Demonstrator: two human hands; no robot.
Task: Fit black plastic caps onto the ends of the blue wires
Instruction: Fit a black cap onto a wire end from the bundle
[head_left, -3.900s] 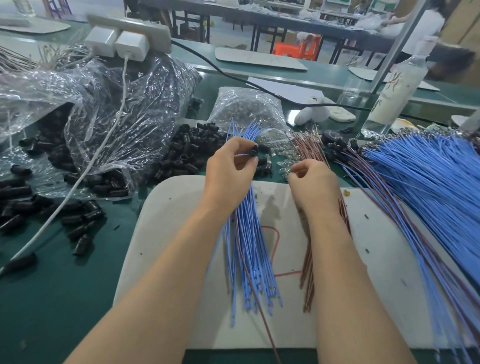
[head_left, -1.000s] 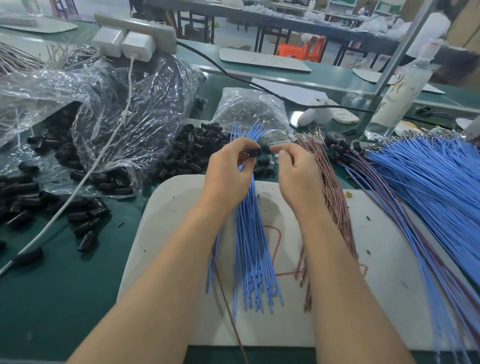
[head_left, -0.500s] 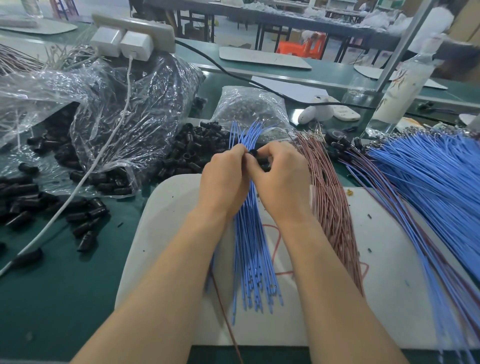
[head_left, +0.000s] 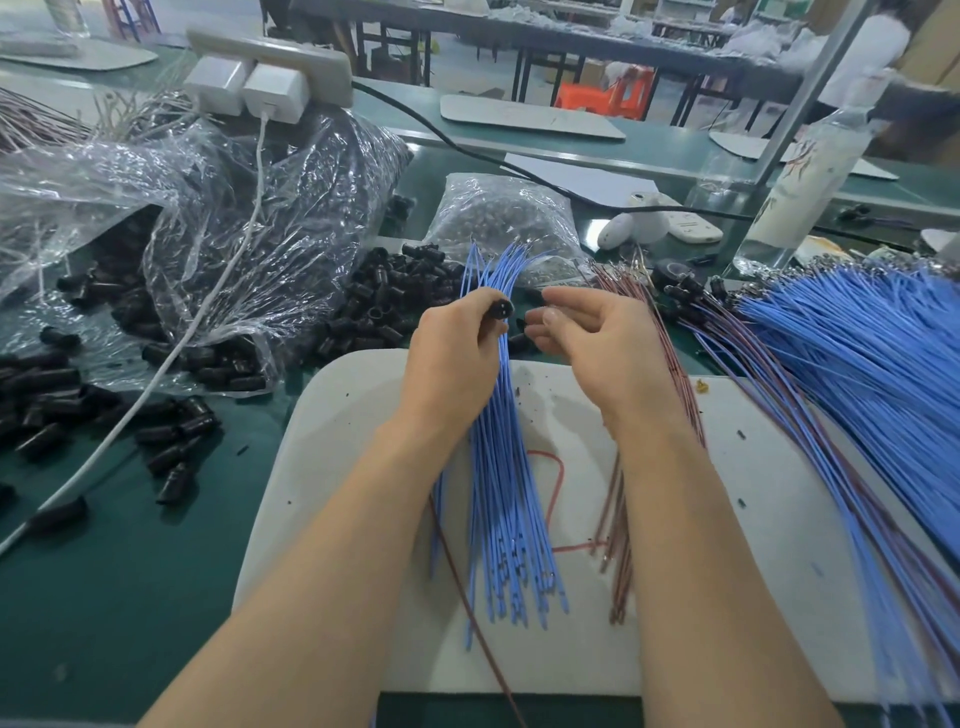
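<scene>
The left hand (head_left: 457, 358) is wrapped round a bundle of blue wires (head_left: 498, 467) and pinches a black cap (head_left: 502, 310) between thumb and forefinger, its open end turned toward the right hand (head_left: 592, 338). The right hand hangs just beside it with fingers loosely curved and, as far as can be seen, nothing between them. The likeliest slip is at that pinch: one hand is doing two jobs, so a firmer squeeze on the bundle could roll the cap out of the fingertips. It would then drop among the loose caps (head_left: 395, 306) lying just beyond the hands on the worktop (head_left: 130, 597). The wire ends fan out above the fist, close together and crossing. The right hand could easily draw out two at once, and a thin wire pushed in off-line would probably bend rather than seat. Whether any of those ends already carries a cap cannot be told. Lower down, the bundle's free ends rest on the white board (head_left: 363, 441). If the left grip eases, the strands would likely splay toward the brown wires (head_left: 675, 358) lying just beside them and tangle. Further right, the heap of blue wires (head_left: 857, 353) spills over the board's edge, and a wire set down carelessly there would be hard to find. The crumpled plastic bag (head_left: 249, 208) at the left is well apart and seems no hazard.
</scene>
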